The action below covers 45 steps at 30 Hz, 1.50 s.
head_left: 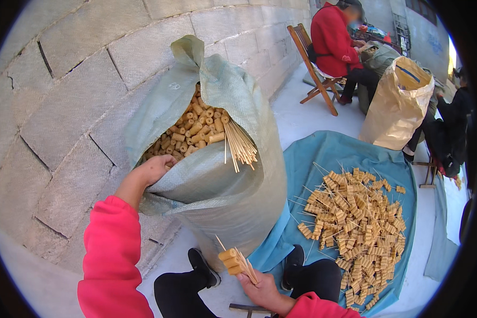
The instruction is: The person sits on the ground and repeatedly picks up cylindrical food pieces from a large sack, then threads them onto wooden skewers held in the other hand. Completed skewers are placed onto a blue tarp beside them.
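My left hand [156, 168] reaches over the near left edge of a tall pale green woven sack [233, 191]. Its fingers dip among short tan cylinders [199, 127] with holes in their ends, and the fingertips are hidden. A bundle of thin wooden skewers [240, 144] lies on the cylinders at the right side of the sack's opening. Low in front of me, my right hand [262, 291] is closed around several wooden skewers [247, 269]. A few tan cylinders [232, 261] sit side by side at the upper end of those skewers.
A blue cloth [315, 151] on the floor at right bears a big heap of skewered cylinders [355, 228]. Behind it stands an open tan bag [395, 108]. A person in red [331, 40] sits on a wooden folding chair [318, 79]. A block wall [74, 95] runs along the left.
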Each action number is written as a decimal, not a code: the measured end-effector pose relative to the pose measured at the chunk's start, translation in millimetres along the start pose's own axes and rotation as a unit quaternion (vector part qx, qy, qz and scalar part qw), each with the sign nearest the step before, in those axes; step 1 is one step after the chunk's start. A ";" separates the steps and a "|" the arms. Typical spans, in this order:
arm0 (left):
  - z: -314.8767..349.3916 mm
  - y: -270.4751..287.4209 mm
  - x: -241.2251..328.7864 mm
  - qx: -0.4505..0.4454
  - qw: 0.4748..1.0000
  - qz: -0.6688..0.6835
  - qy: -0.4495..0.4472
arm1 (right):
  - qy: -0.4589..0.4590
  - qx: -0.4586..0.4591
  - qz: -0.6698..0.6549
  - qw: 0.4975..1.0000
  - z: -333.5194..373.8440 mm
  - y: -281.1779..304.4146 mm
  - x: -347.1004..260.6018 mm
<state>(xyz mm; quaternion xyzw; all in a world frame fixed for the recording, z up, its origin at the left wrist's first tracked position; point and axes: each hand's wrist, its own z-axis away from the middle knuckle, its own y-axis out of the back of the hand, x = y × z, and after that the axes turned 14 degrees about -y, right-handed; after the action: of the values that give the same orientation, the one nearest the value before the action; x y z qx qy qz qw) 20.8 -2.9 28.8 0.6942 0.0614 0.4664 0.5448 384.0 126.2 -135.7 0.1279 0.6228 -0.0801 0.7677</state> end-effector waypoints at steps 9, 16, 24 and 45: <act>20.0 9.0 19.8 -0.084 0.964 -0.217 -0.131 | 0.022 0.009 -0.009 1.000 -1.1 0.6 1.4; 19.4 6.2 30.7 0.297 0.896 -0.249 -0.217 | -0.023 0.001 -0.031 0.999 -4.2 1.9 5.2; 108.7 -62.0 79.7 0.309 0.870 0.346 -0.166 | -0.054 -0.024 -0.129 0.990 0.9 10.6 -3.6; 167.0 -180.6 20.8 0.214 0.670 0.711 -0.011 | -0.081 -0.130 -0.036 0.988 2.9 4.4 -9.0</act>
<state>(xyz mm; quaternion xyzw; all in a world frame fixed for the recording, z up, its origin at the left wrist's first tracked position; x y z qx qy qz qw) 228.0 -35.3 -101.3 0.6306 -0.3583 0.6788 -0.1148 386.1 129.2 -125.9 -0.0022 0.5682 -0.0364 0.8221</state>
